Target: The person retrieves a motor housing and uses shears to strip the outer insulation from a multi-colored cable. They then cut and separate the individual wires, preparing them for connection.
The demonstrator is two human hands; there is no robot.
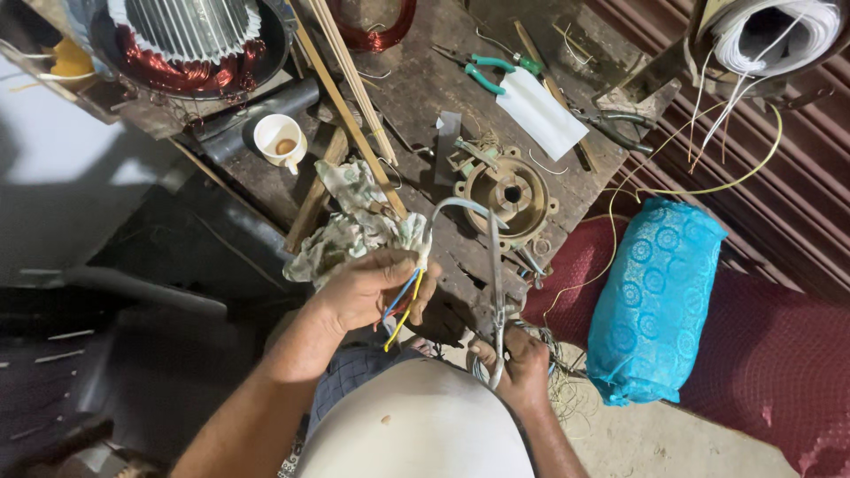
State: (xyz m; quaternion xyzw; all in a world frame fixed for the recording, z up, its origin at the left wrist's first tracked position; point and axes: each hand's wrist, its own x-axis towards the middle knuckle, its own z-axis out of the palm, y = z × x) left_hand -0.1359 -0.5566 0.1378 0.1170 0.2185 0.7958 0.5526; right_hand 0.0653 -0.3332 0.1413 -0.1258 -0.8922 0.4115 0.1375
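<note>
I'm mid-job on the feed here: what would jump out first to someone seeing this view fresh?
At centre, the left hand grips a grey cable with blue, red and yellow cores fanned out, while the right hand holds long scissors pointing up beside it. A bright turquoise patterned bundle lies at right on red cloth, and a copper-wound motor stator sits at top left on the cluttered wooden bench.
</note>
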